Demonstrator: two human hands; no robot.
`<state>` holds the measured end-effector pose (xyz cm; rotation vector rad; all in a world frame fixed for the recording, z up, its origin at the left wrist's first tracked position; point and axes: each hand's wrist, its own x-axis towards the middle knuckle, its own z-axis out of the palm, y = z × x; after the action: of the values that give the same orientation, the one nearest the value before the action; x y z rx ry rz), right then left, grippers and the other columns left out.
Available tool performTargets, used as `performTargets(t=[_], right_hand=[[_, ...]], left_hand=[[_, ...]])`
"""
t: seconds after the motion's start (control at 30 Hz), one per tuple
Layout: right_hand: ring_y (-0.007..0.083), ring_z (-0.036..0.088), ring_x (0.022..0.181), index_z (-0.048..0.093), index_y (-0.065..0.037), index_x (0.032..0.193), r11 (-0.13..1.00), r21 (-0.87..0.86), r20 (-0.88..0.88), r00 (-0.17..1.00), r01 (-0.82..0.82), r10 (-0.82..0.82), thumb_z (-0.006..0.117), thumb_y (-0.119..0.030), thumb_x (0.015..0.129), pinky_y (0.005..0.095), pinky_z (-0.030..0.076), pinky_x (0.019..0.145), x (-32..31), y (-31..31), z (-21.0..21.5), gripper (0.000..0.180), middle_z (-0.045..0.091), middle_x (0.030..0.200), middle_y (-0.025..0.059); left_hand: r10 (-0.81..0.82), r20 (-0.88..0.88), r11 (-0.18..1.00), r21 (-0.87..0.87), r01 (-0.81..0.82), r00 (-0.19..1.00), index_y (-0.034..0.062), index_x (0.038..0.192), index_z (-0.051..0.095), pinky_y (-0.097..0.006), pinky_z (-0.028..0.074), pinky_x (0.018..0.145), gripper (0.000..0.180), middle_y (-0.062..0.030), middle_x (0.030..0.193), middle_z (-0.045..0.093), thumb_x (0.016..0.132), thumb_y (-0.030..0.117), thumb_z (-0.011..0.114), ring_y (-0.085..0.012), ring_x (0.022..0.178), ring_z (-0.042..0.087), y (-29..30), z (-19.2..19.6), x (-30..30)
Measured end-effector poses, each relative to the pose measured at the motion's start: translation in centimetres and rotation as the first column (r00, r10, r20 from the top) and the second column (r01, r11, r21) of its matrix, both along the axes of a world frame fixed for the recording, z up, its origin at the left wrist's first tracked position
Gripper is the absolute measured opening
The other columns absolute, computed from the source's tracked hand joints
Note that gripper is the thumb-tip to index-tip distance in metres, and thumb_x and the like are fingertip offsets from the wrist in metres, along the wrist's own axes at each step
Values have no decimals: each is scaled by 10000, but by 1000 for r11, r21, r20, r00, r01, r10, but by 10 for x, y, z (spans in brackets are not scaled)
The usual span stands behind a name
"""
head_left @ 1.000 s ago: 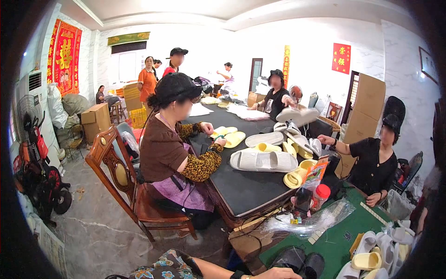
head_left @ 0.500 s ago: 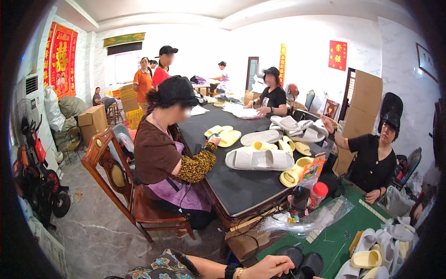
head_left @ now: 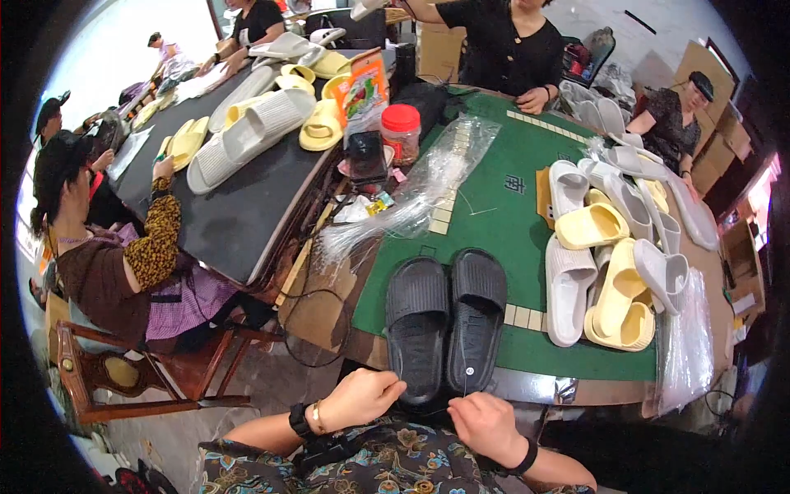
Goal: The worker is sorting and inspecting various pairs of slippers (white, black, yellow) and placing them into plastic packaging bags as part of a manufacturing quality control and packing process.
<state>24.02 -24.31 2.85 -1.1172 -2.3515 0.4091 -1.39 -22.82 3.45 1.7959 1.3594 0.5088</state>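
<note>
"How were your hands?"

"My left hand [head_left: 360, 402] had its fingertips pressed together; what was between them, I could not tell. My right hand [head_left: 491, 428] pinched a thin strand [head_left: 465, 382]."

"And the black slippers [head_left: 418, 309]?"

"Side by side just beyond my hands, toes over the green tabletop [head_left: 485, 235]."

"Farther?"

"Yellow and pale slippers [head_left: 592, 224] lay heaped rightward; a red-lidded jar [head_left: 401, 136] stood behind."
</note>
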Motion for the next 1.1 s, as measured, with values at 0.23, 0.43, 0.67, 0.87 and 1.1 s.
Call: performTargets(t=[0.23,0.43,0.67,0.87,1.1], right_hand=[[256,619,620,669,-80,820,992,-57,22,994,109,-108,728,-127,761,351,500,538,0,-25,11,96,590,694,58],[237,601,617,636,-88,792,985,61,30,986,164,-166,714,-153,775,345,497,558,-6,11,13,103,541,673,62],[260,607,633,638,-92,786,978,60,53,977,201,-204,709,-132,776,371,496,560,-2,33,5,82,563,687,71],[288,625,693,651,-80,850,969,107,119,965,223,-235,663,-135,817,401,510,612,-12,77,-7,65,587,734,97],[294,647,740,648,-74,1037,981,26,75,978,194,-196,625,-140,859,402,528,634,-10,98,-5,191,627,789,105]], left_hand=[[-112,-64,992,48,115,992,-8,718,587,-470,459,543,319,-230,639,570,908,248,600,-418,631,597,5,-3,13],[-62,-45,991,115,67,997,-5,698,582,-499,469,567,318,-229,647,584,895,243,607,-426,648,600,35,5,36],[175,-82,968,195,-156,981,-8,704,618,-474,469,559,381,-241,664,587,937,291,569,-420,648,602,54,-3,24],[292,56,910,292,-295,955,-25,711,609,-386,435,500,363,-199,577,540,929,266,614,-287,489,568,60,14,19],[463,57,849,258,-461,884,-16,862,695,-427,520,670,327,-228,772,655,891,299,614,-376,762,670,108,-21,-23]])
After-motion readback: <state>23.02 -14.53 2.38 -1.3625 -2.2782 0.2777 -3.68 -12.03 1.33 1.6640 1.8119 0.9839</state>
